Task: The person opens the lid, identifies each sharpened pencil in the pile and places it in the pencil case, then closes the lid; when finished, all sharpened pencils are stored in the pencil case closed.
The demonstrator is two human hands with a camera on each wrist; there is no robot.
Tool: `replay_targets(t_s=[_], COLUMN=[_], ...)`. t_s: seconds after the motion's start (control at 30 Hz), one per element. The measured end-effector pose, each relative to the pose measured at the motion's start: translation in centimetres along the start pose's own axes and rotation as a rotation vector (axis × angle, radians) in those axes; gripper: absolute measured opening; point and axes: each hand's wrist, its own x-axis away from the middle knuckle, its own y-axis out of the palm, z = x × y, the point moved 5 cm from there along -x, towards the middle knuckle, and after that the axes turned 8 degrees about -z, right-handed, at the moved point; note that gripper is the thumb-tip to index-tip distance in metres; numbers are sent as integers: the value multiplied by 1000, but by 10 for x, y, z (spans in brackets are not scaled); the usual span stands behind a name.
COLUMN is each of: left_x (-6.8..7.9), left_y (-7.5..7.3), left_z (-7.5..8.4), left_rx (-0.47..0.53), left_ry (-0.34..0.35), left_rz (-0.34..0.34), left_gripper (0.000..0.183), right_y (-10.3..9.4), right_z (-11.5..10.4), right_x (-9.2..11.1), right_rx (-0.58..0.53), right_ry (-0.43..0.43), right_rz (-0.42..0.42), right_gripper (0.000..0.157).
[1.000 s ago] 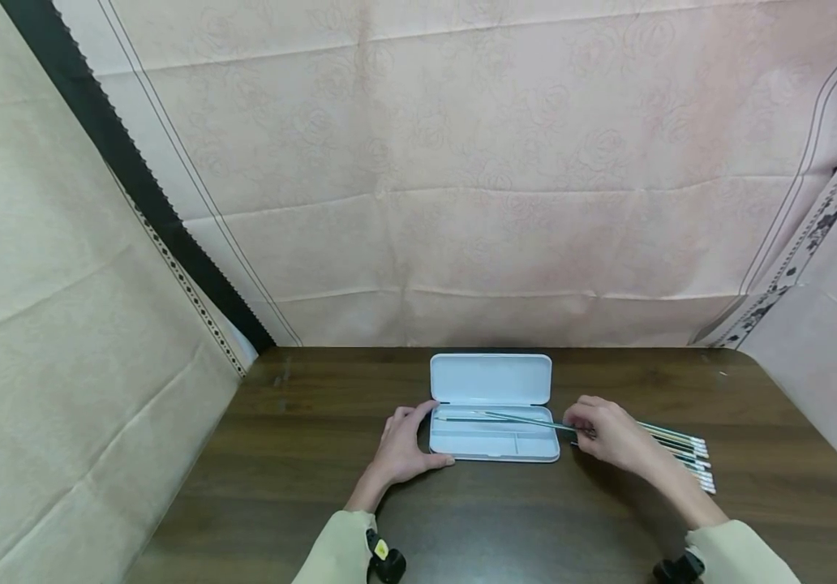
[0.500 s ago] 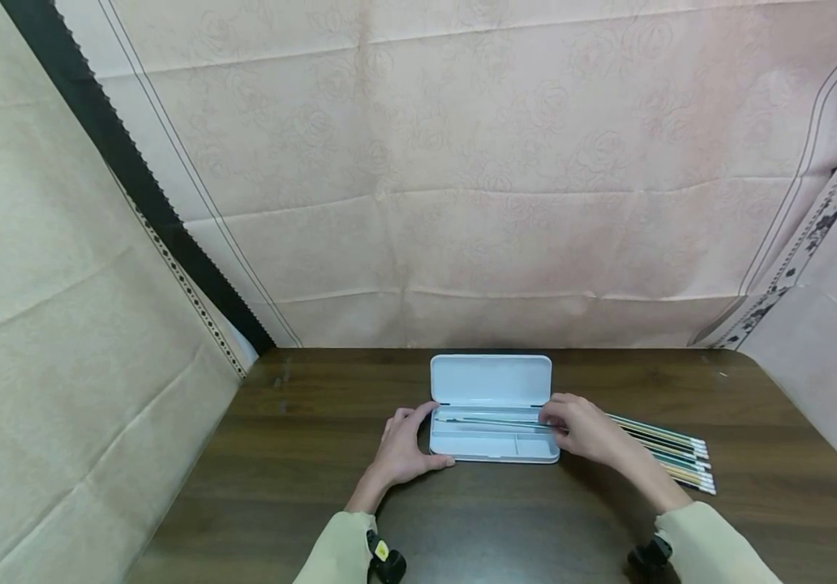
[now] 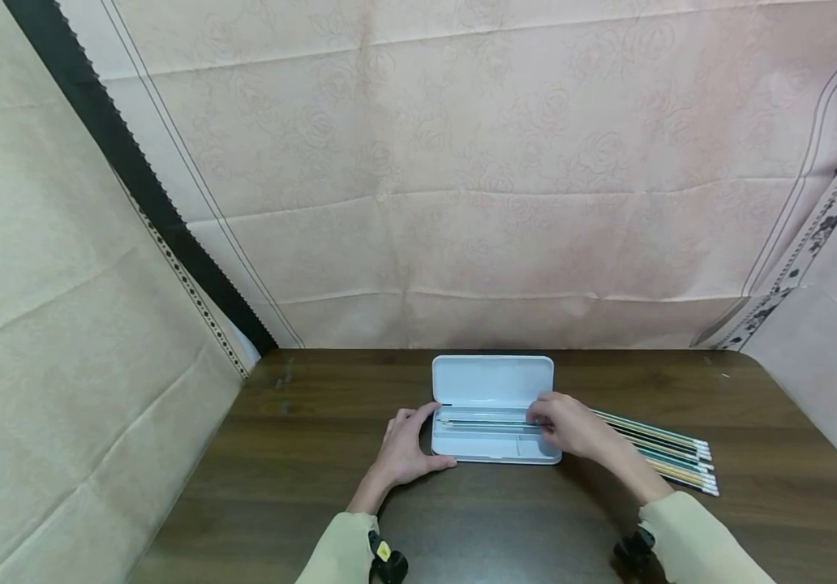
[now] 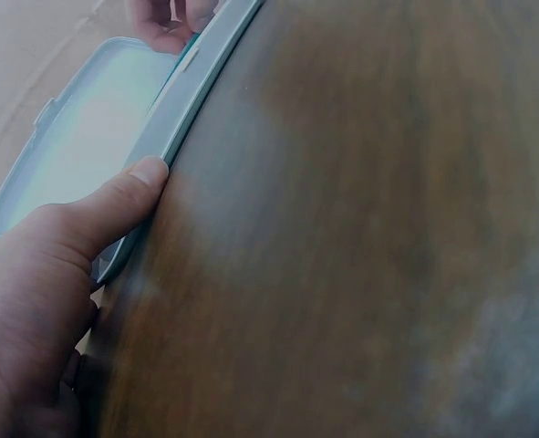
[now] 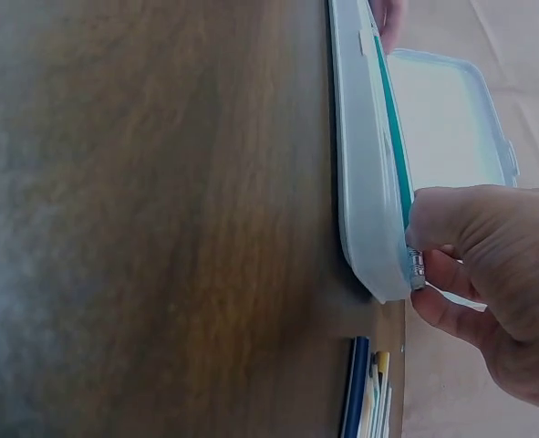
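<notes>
A light-blue pencil case [image 3: 473, 448] lies on the table with its lid [image 3: 491, 381] raised at the back. My left hand [image 3: 405, 450] grips the case's left end, thumb at the front edge and fingers at the back corner. Over the right end, my right hand [image 3: 572, 426] pinches a green pencil [image 5: 397, 137] near its metal-banded eraser end. This pencil lies lengthwise along the case, its far part down in the long compartment. In the left wrist view the left thumb [image 4: 128, 196] presses the case's side.
Several pencils [image 3: 681, 458] with white ends lie in a bundle right of the case, partly behind the right forearm. The brown wooden table [image 3: 506, 527] meets a pale cloth backdrop [image 3: 521, 243] at its back edge.
My right hand has moved left with the green pencil, from right of the case to over its right end, and the pencil has gone lower into it. My left hand stays put.
</notes>
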Motion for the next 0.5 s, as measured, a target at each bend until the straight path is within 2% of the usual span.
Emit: replay_targets(t_s=[0.17,0.5], left_x=[1,1], left_y=[-2,-2], left_z=[2,2], left_rx=[11,7], left_ry=[26,17], left_rz=[8,2], left_gripper=[90,90], right_y=[0,2], right_z=[-2,-2], right_x=[-3,-7], right_rx=[-1,-24], right_ry=[6,19], right_rz=[-28,-60], right_gripper=[22,20])
